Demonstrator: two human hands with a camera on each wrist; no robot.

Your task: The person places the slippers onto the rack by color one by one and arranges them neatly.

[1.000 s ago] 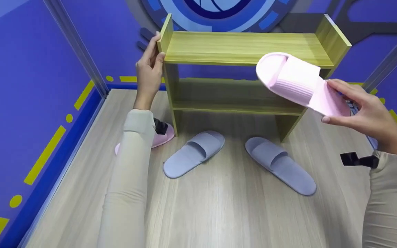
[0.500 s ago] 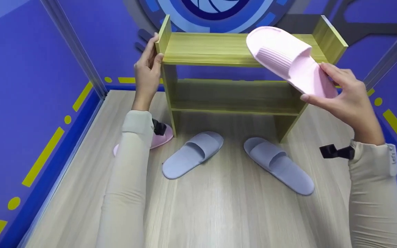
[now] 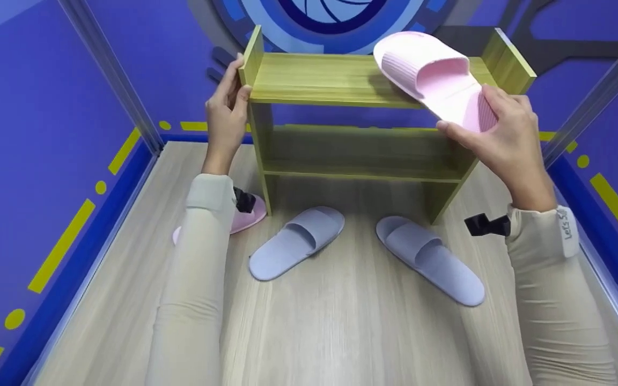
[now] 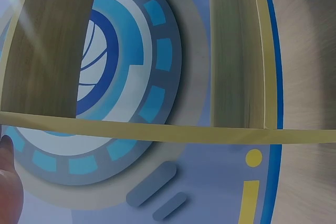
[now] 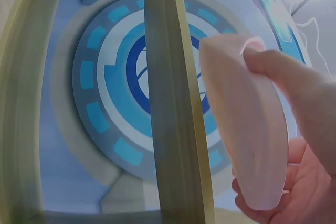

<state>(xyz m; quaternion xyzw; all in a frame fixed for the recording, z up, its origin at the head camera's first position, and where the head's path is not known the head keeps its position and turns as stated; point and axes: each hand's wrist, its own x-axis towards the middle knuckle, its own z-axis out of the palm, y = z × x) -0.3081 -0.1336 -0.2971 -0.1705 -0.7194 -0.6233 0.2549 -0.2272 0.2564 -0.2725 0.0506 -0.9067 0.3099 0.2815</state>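
My right hand (image 3: 513, 142) pinches a pink slipper (image 3: 448, 64) by its heel, thumb on the near side and fingers on the other. Its toe overlaps the right part of the top board in the head view. In the right wrist view the slipper (image 5: 247, 129) appears side-on beside the rack. My left hand (image 3: 226, 118) holds the upper left side panel of the wooden shoe rack (image 3: 309, 78), thumb at its front edge. Only a bit of that hand (image 4: 10, 192) enters the left wrist view.
Two grey-blue slippers, a left one (image 3: 282, 254) and a right one (image 3: 448, 276), lie angled on the wooden floor before the rack. Another pink slipper (image 3: 247, 217) lies by the rack's left foot, partly behind my left sleeve. Blue walls (image 3: 35, 134) enclose the space.
My right hand has carried the pink slipper left and upward, over the rack's top board, and its opening now turns more toward me. The left hand keeps its hold.
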